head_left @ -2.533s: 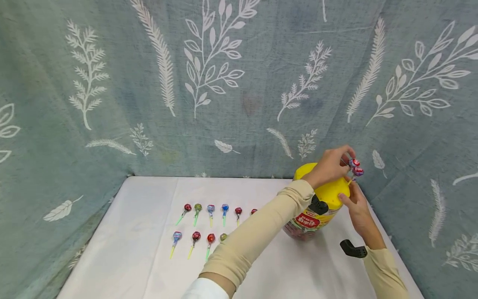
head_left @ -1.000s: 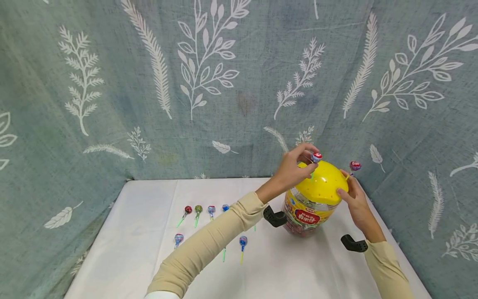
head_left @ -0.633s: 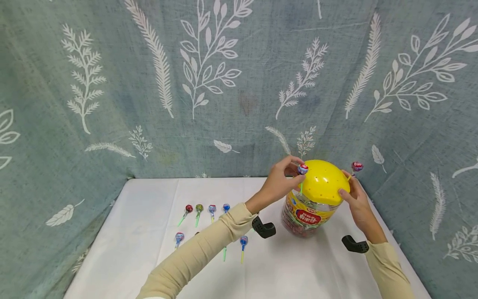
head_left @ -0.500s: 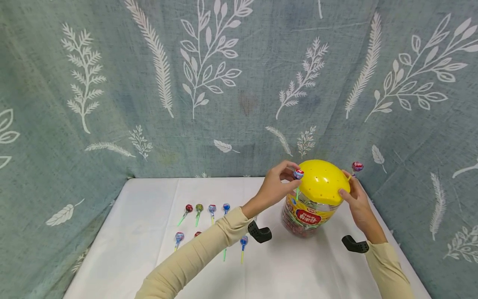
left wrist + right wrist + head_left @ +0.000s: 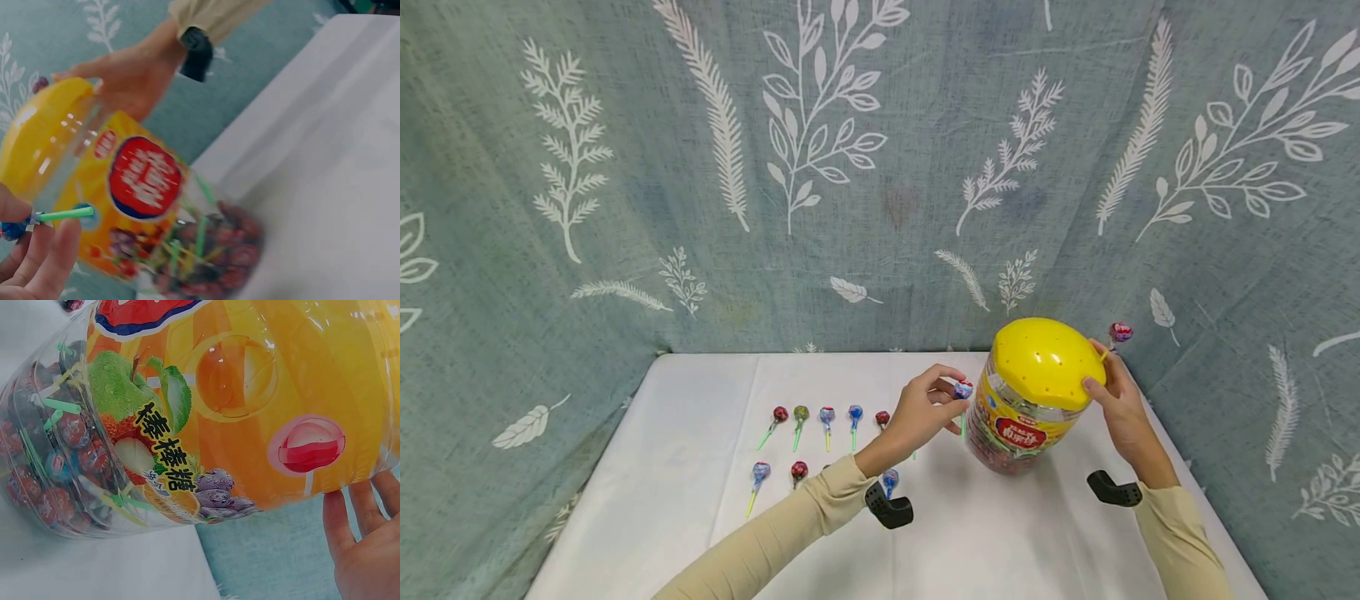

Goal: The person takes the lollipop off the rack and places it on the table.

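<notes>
My left hand [image 5: 925, 412] pinches a lollipop [image 5: 963, 389] with a red and blue wrapper, its green stick pointing down, just left of a big candy jar [image 5: 1021, 433]. In the left wrist view, the green stick [image 5: 65, 214] sticks out between thumb and fingers, overlapping the jar label. The jar has a domed yellow lid [image 5: 1045, 360] dotted with small holes. My right hand [image 5: 1123, 408] grips the jar's top from the right, thumb on the lid's side, fingers partly hidden behind. Another lollipop [image 5: 1121, 332] juts from the lid's right edge on a yellow stick.
Two rows of lollipops, among them a green one [image 5: 801, 412] and a blue one [image 5: 855, 412], lie on the white table [image 5: 647, 500]; my left arm covers part of the lower row. More lollipops [image 5: 56, 469] fill the jar's bottom. A leaf-patterned curtain [image 5: 895, 275] surrounds the table.
My left hand has moved from beyond the lid's right side, back over the lid and down to the jar's left, carrying one lollipop. The right hand has stayed at the jar.
</notes>
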The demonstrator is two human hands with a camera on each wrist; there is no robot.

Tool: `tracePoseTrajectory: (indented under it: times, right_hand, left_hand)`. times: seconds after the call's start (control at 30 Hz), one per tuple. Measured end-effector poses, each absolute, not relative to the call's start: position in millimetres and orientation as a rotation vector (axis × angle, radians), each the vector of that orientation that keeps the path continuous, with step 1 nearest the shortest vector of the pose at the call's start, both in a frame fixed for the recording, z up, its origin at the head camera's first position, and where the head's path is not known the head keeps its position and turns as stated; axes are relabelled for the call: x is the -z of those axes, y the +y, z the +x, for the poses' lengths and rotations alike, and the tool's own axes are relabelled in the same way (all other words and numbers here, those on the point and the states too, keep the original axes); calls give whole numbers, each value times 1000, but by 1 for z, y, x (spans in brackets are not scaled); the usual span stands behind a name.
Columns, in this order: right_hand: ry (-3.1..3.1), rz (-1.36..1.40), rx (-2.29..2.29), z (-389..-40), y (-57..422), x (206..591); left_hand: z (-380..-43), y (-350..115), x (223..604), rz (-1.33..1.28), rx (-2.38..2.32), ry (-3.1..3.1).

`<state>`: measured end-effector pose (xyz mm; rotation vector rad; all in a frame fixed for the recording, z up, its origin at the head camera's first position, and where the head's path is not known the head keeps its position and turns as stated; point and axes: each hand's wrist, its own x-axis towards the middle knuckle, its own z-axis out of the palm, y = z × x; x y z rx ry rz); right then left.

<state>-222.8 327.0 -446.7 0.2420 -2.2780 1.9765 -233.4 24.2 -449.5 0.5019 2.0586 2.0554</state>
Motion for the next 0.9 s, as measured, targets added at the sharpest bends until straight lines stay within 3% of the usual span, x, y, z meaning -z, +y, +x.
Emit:
tracePoseTrajectory:
  times: [0.9]
  right_hand:
    - [-2225, 250, -2029, -223, 325, 449]
  left_hand:
    - [-187, -6, 535, 119, -1892, 2253]
